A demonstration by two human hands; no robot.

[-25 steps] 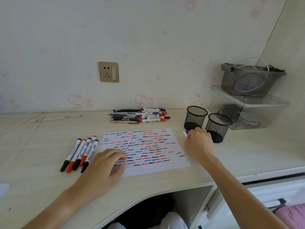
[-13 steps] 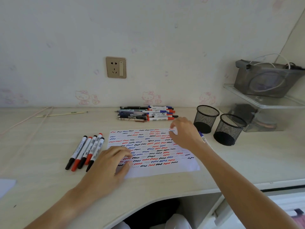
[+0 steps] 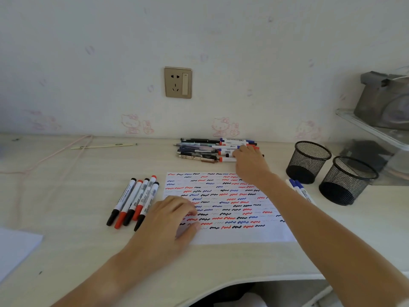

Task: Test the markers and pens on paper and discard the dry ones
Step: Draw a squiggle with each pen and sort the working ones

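A white test paper (image 3: pixel 223 204) covered in red, blue and black squiggles lies in the middle of the desk. My left hand (image 3: pixel 170 220) rests flat on its lower left corner. My right hand (image 3: pixel 249 161) reaches over the paper's top edge, its fingers curled down on the right end of the pile of markers and pens (image 3: pixel 205 149) by the wall; whether it grips one is hidden. Several black and red markers (image 3: pixel 135 200) lie side by side left of the paper. Two blue-capped markers (image 3: pixel 299 189) lie right of it.
Two black mesh pen cups (image 3: pixel 307 161) (image 3: pixel 347 180) stand at the right, both looking empty. A clear plastic box with a grey bag on it (image 3: pixel 380 129) sits at the far right. A pink cord (image 3: pixel 55 156) and a thin stick (image 3: pixel 104 146) lie at the back left.
My right hand left the blue marker beside the mesh cups and moved left and back across the paper to the pile by the wall. My left hand stayed on the paper.
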